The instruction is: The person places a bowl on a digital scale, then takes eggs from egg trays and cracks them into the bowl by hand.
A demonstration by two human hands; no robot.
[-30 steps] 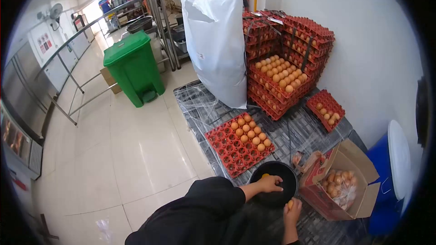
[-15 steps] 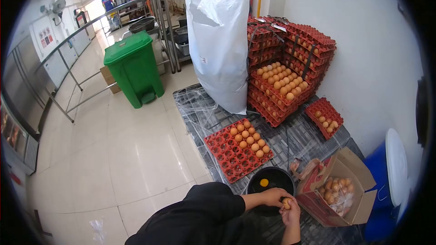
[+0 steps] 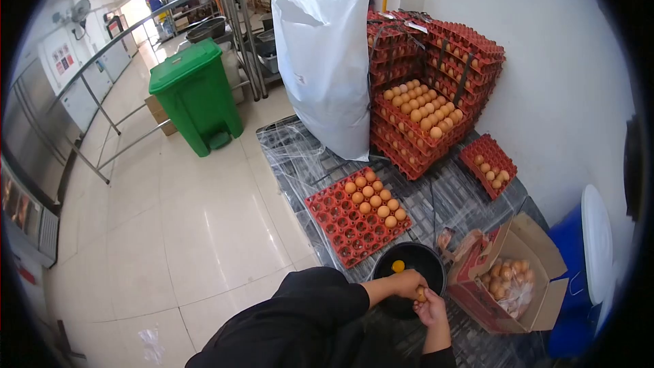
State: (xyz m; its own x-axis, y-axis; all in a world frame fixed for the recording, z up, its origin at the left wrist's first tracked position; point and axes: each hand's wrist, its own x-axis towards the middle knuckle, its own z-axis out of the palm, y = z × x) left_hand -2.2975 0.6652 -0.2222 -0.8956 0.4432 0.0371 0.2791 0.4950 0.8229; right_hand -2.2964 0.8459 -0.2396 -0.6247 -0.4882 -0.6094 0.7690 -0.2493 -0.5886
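A brown egg (image 3: 421, 294) is gripped between both hands over a black bowl (image 3: 438, 266). My left hand (image 3: 407, 283) is closed round it from the left side. From below and right, the fingers of my right hand (image 3: 432, 311) press against the same egg. Inside the bowl lies one yellow yolk (image 3: 398, 266). Just beyond the bowl, a red egg tray (image 3: 334, 221) has several brown eggs along its right side and bare cups on its left. Part of the egg is hidden by my fingers.
At right stands an open cardboard box (image 3: 470, 294) with a bag of brown eggs (image 3: 507, 279), beside a blue barrel (image 3: 565, 259). Behind are stacked egg trays (image 3: 463, 54), a small tray (image 3: 501, 153) and a tall white sack (image 3: 323, 61). A green bin (image 3: 194, 92) stands left.
The view has shifted slightly. My hands and the egg have come a little left and upward in the picture, with the left hand covering more of the egg.
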